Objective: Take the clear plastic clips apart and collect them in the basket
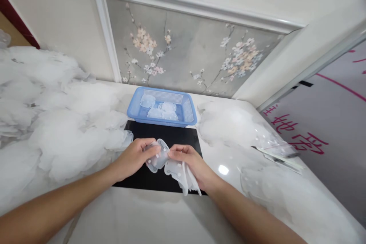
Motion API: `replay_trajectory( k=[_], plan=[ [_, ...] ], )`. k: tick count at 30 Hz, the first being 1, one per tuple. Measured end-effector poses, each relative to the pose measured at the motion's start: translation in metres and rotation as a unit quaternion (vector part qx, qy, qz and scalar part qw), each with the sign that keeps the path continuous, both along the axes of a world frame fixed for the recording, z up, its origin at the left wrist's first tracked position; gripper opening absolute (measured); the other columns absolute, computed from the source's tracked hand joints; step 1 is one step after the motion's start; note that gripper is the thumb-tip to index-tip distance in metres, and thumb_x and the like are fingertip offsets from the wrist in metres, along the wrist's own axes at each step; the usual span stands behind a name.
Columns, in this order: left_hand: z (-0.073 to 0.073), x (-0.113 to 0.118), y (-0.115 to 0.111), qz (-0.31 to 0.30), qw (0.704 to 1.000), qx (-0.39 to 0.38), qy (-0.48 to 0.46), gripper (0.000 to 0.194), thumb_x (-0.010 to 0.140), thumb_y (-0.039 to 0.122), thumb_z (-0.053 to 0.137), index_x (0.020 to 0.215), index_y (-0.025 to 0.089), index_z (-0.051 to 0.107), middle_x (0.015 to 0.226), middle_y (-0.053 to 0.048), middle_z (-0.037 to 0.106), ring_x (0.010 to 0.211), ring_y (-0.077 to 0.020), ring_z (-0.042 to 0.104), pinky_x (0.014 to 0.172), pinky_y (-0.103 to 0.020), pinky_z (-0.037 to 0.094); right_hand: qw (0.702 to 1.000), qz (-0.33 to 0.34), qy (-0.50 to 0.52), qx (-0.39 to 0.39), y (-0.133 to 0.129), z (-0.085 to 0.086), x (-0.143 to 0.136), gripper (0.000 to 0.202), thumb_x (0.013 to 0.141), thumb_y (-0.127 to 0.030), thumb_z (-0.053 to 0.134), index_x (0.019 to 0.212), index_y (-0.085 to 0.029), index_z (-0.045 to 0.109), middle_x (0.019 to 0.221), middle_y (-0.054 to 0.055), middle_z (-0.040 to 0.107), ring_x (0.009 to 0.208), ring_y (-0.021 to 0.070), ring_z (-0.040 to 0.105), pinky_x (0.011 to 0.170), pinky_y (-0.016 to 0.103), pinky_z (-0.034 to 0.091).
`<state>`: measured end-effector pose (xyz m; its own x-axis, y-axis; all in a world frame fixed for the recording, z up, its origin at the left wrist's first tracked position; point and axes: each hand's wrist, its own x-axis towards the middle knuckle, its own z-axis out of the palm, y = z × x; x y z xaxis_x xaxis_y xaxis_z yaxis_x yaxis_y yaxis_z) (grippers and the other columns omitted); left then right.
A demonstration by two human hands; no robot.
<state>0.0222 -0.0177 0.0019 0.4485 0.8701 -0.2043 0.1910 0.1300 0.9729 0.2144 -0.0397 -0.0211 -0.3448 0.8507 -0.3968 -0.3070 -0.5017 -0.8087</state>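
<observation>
My left hand (136, 157) pinches a translucent white plastic piece (160, 160) with small raised dots, held above a black mat (137, 181). Close beside it, my right hand (191, 160) is closed on several similar pieces (178, 171) that fan downward from the fingers. Its fingertips meet the edge of the piece in my left hand. Beyond the mat stands a blue plastic basket (160, 122) with several flat translucent pieces (156, 113) lying inside.
Large heaps of translucent pieces (65, 137) cover the left side. More lie in a pile (228, 122) at the right, beside a thin pointed tool (277, 158) on the white table (128, 213). A wall with a framed floral panel (183, 45) rises behind the basket.
</observation>
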Motion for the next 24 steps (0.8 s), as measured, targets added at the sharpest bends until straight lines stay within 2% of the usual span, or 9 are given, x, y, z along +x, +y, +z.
replay_trajectory(
  k=[3, 8, 10, 11, 13, 14, 18, 22, 24],
  plan=[
    [-0.0028, 0.0001, -0.0008, 0.035, 0.999, -0.027, -0.005, 0.045, 0.082, 0.056, 0.062, 0.057, 0.019, 0.052, 0.054, 0.004, 0.047, 0.052, -0.0119, 0.042, 0.049, -0.023, 0.034, 1.000, 0.001, 0.012, -0.004, 0.0007, -0.0009, 0.0006, 0.032, 0.058, -0.039, 0.088, 0.063, -0.015, 0.067, 0.050, -0.003, 0.058, 0.044, 0.0084, 0.048, 0.047, 0.021, 0.038],
    [-0.0050, -0.0002, -0.0001, 0.096, 0.991, -0.085, -0.030, 0.058, 0.087, 0.062, 0.048, 0.050, 0.018, 0.055, 0.049, 0.001, 0.047, 0.047, -0.0119, 0.039, 0.045, -0.024, 0.027, 1.000, -0.004, 0.023, -0.013, 0.0018, -0.0018, 0.0009, 0.032, 0.057, -0.038, 0.089, 0.062, -0.015, 0.067, 0.051, -0.002, 0.060, 0.046, 0.0095, 0.052, 0.049, 0.022, 0.039],
    [-0.0026, 0.0002, 0.0002, 0.121, 0.987, -0.098, -0.043, 0.044, 0.087, 0.054, 0.053, 0.068, 0.017, 0.069, 0.055, 0.001, 0.053, 0.049, -0.0118, 0.042, 0.044, -0.023, 0.027, 1.000, -0.004, 0.023, -0.014, 0.0019, -0.0017, 0.0008, 0.031, 0.057, -0.037, 0.089, 0.062, -0.015, 0.067, 0.051, -0.002, 0.060, 0.046, 0.0096, 0.052, 0.050, 0.022, 0.039],
    [-0.0010, 0.0005, 0.0002, 0.136, 0.984, -0.105, -0.047, 0.034, 0.086, 0.048, 0.056, 0.087, 0.019, 0.074, 0.060, 0.001, 0.057, 0.050, -0.0117, 0.044, 0.044, -0.022, 0.029, 1.000, -0.003, 0.024, -0.013, 0.0019, -0.0014, 0.0009, 0.031, 0.057, -0.037, 0.089, 0.062, -0.016, 0.067, 0.051, -0.002, 0.060, 0.046, 0.0096, 0.052, 0.050, 0.022, 0.039],
    [0.0015, 0.0013, 0.0004, 0.164, 0.978, -0.115, -0.052, 0.043, 0.084, 0.041, 0.062, 0.124, 0.026, 0.065, 0.070, 0.003, 0.062, 0.053, -0.0115, 0.049, 0.045, -0.021, 0.033, 1.000, -0.002, 0.027, -0.013, 0.0021, -0.0007, 0.0013, 0.032, 0.057, -0.038, 0.089, 0.061, -0.016, 0.067, 0.052, -0.002, 0.061, 0.046, 0.0099, 0.053, 0.050, 0.022, 0.039],
    [0.0022, 0.0015, 0.0006, 0.172, 0.977, -0.116, -0.054, 0.049, 0.084, 0.042, 0.063, 0.130, 0.027, 0.061, 0.072, 0.003, 0.063, 0.054, -0.0115, 0.050, 0.046, -0.021, 0.034, 1.000, -0.001, 0.028, -0.014, 0.0023, -0.0002, 0.0017, 0.032, 0.056, -0.038, 0.089, 0.061, -0.016, 0.067, 0.052, -0.002, 0.061, 0.047, 0.0101, 0.053, 0.050, 0.022, 0.039],
    [0.0011, 0.0002, 0.0022, 0.163, 0.978, -0.106, -0.075, 0.047, 0.085, 0.049, 0.064, 0.118, 0.017, 0.070, 0.072, -0.002, 0.066, 0.059, -0.0129, 0.055, 0.050, -0.021, 0.041, 0.999, 0.003, 0.031, -0.013, 0.0032, 0.0011, 0.0032, 0.032, 0.057, -0.038, 0.089, 0.060, -0.016, 0.065, 0.051, -0.003, 0.059, 0.046, 0.0098, 0.052, 0.050, 0.023, 0.039],
    [-0.0004, -0.0028, 0.0032, 0.155, 0.974, -0.117, -0.115, 0.060, 0.085, 0.036, 0.068, 0.141, 0.031, 0.050, 0.088, 0.000, 0.072, 0.061, -0.0122, 0.058, 0.053, -0.021, 0.045, 0.999, 0.005, 0.039, -0.007, 0.0038, 0.0002, 0.0032, 0.032, 0.058, -0.038, 0.088, 0.059, -0.016, 0.064, 0.050, -0.004, 0.057, 0.046, 0.0089, 0.050, 0.051, 0.023, 0.039],
    [-0.0002, -0.0036, 0.0039, 0.162, 0.971, -0.133, -0.119, 0.042, 0.089, 0.037, 0.063, 0.130, 0.026, 0.062, 0.084, -0.001, 0.070, 0.059, -0.0111, 0.057, 0.050, -0.019, 0.043, 0.999, 0.004, 0.039, -0.007, 0.0035, 0.0006, 0.0034, 0.032, 0.058, -0.038, 0.088, 0.059, -0.016, 0.065, 0.051, -0.004, 0.057, 0.046, 0.0088, 0.050, 0.051, 0.023, 0.039]
  ],
)
